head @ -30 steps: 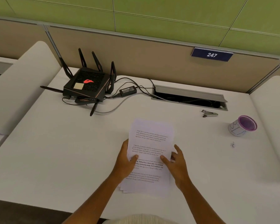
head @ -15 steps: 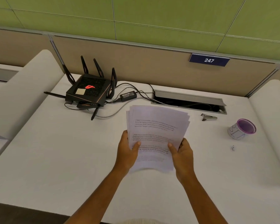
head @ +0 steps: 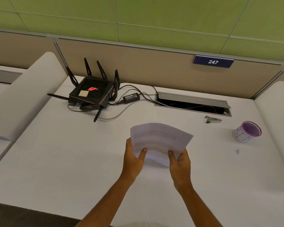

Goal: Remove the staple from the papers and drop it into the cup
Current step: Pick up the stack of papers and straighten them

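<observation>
A stack of printed white papers (head: pixel 159 140) is held up off the white desk, its top bowing away from me. My left hand (head: pixel 134 158) grips its lower left edge and my right hand (head: pixel 179 163) grips its lower right edge. I cannot make out the staple in the papers. A white cup with a purple rim (head: pixel 247 132) stands at the right of the desk. A small metal staple remover (head: pixel 213 119) lies behind it, near the cable slot. A tiny cluster of loose staples (head: pixel 237 151) lies on the desk in front of the cup.
A black router with several antennas (head: pixel 92 93) and its power brick (head: pixel 131 97) and cables sit at the back left. An open cable slot (head: pixel 193 104) runs along the back. Low padded dividers flank the desk (head: pixel 64 158).
The papers went from lying flat on the desk to being lifted by both hands, then tipped so the top curls away. The view has shifted downward slightly.
</observation>
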